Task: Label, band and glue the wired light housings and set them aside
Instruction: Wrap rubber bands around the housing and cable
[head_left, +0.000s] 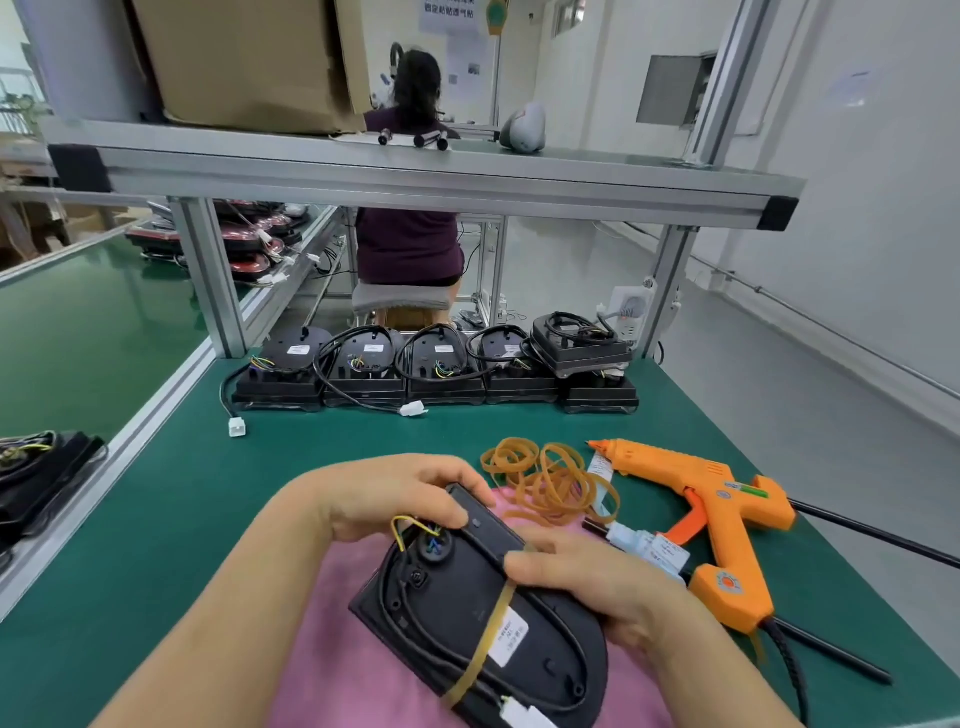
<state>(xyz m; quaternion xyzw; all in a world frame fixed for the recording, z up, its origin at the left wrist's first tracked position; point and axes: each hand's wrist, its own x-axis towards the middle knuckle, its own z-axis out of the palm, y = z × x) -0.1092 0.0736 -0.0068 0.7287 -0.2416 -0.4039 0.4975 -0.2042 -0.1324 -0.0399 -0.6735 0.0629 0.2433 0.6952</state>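
Black light housing (483, 613) back-up on pink cloth (332, 623), near worktop (208, 493) edge; label (511, 636) on, rubber band (480, 644) pinning cable. Left hand (395, 493) gripping top end, right hand (587, 582) curled round side, probably steadying for glue. Loose bands (550, 478), glue gun (717, 514) within reach. Done housings (431, 374) rowed at far edge. Cardboard box (244, 57) on shelf above, contents hidden.

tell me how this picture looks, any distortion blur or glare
Head view: wide-angle distortion slants the shelf rail and splays the bench edge; light is soft and even, shadows faint; the held housing is sharp, the background room slightly soft; no strong glare.
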